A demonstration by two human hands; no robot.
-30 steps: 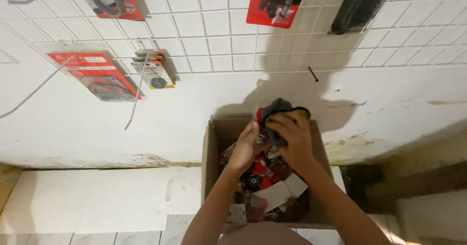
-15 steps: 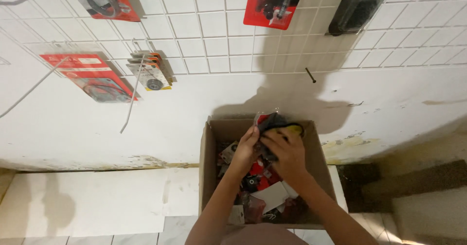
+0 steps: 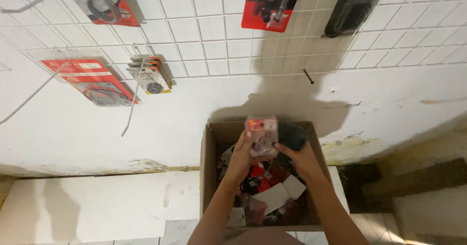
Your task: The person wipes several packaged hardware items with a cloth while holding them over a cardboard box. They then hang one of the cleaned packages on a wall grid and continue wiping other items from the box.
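Note:
An open cardboard box (image 3: 209,177) stands on the floor against a white wall, filled with several small red, black and white packets. My left hand (image 3: 241,153) holds up a clear blister packet (image 3: 261,134) with a red card and small round parts, above the box's far end. Beside it, my right hand (image 3: 300,155) grips a dark bundle of packets (image 3: 291,135). Both hands are close together over the box.
A white wire grid (image 3: 204,36) on the wall carries hanging packets: red ones (image 3: 92,82) (image 3: 270,4), a small stack (image 3: 151,75) and a black one (image 3: 352,7). Bare metal hooks (image 3: 131,104) stick out at left. A dark step (image 3: 413,182) lies to the right.
The hands have separated the bundle: my left hand now shows a clear packet flat toward me, and my right hand has shifted right with the dark packets. The view tilted slightly.

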